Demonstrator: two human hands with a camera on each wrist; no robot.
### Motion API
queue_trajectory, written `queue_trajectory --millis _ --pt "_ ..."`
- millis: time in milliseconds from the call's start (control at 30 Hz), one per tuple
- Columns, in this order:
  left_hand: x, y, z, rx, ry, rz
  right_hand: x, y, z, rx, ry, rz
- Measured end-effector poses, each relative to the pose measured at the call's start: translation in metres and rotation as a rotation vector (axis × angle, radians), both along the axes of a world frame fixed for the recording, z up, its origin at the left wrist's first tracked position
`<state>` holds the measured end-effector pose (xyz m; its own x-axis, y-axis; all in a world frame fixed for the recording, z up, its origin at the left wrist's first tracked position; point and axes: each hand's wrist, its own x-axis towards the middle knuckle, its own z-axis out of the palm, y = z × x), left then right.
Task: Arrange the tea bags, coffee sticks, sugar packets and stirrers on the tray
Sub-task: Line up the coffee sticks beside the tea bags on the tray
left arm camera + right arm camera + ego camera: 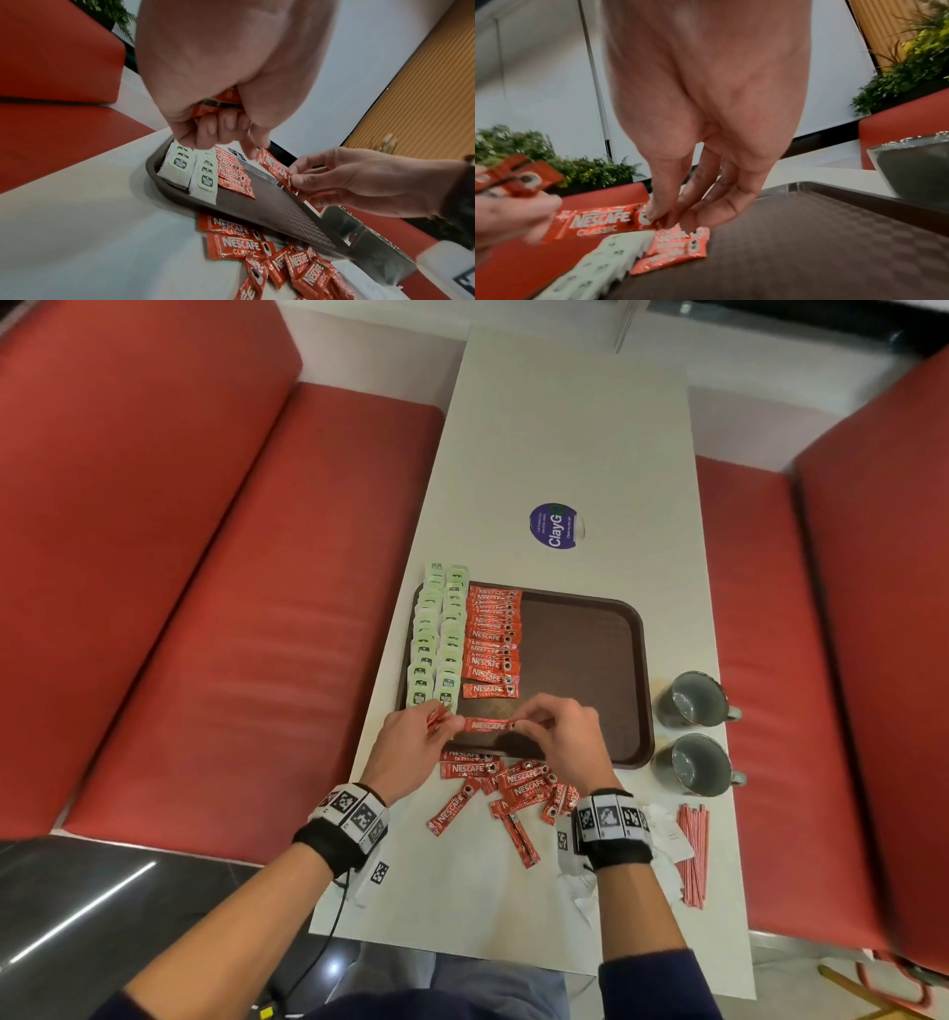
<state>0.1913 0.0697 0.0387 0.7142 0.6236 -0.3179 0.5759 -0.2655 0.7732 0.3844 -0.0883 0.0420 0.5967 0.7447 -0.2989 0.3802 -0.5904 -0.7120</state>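
While tea bags (436, 634) and part of the coffee sticks (492, 636) already lined the tray (590, 660) at centre frame, both hands' fingers pinched one stick (488, 725) above its near edge, the left hand (411, 742) also clutching spares, the right hand (565, 737) only that stick, with loose sticks (508, 788), sugar packets (667, 834) and stirrers (693, 850) left on the bench (565, 428) at lower right.

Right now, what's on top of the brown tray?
On the tray lie two rows of green tea bags and beside them a row of red coffee sticks. The rest shows bare. Overlapping packets hide those beneath, and both hands cover its near edge.
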Motion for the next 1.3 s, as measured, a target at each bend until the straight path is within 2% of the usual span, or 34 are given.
queue_trajectory --millis 100,333,467,700,1300 --pt "0.007 -0.001 -0.001 0.148 0.04 -0.063 0.021 0.008 -0.019 -0.078 -0.046 -0.087" --pt "0.04 -0.02 -0.002 0.466 0.191 -0.43 0.038 0.038 -0.049 -0.116 -0.104 -0.096" --pt "0.056 -0.028 -0.009 0.592 0.212 -0.49 0.043 0.05 -0.058 -0.097 -0.122 -0.103" --pt "0.071 -0.023 -0.018 0.61 0.305 -0.466 0.044 0.061 -0.061 -0.11 -0.138 -0.089" --pt "0.073 -0.011 -0.026 0.625 0.285 -0.461 0.026 0.068 -0.066 -0.087 -0.168 -0.192"
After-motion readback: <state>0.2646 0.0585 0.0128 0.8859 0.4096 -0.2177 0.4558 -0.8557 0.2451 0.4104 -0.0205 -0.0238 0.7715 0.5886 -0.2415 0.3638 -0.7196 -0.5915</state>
